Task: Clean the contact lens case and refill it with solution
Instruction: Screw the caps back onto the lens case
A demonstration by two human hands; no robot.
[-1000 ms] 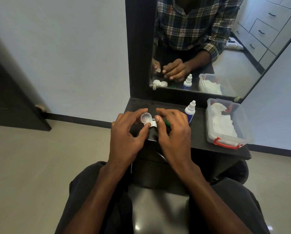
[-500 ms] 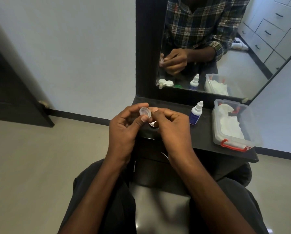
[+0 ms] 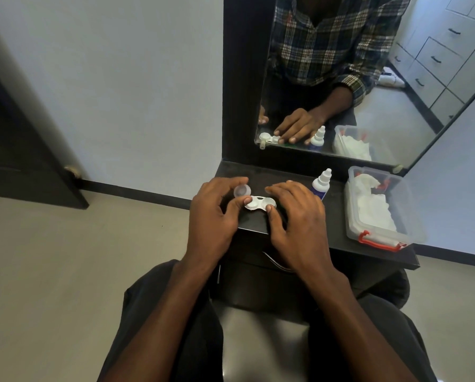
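Observation:
A white contact lens case point(image 3: 259, 203) lies on the black shelf point(image 3: 332, 238), both wells uncovered. My left hand point(image 3: 214, 216) pinches a clear round cap point(image 3: 242, 191) between thumb and fingers, just above the case's left end. My right hand point(image 3: 294, 216) rests over the case's right end, its thumb touching the case's near edge and its fingers arched over the far side. A small white solution bottle point(image 3: 322, 183) with a blue label stands upright right beside my right hand.
A clear plastic box point(image 3: 401, 216) with red latches holds white tissues at the shelf's right end. A mirror point(image 3: 355, 78) in a black frame rises behind the shelf. A dark door point(image 3: 15, 150) is at left. My knees are below the shelf.
Both hands have come down from in front of me to the shelf. The case now lies on the shelf, and my left hand still pinches the cap.

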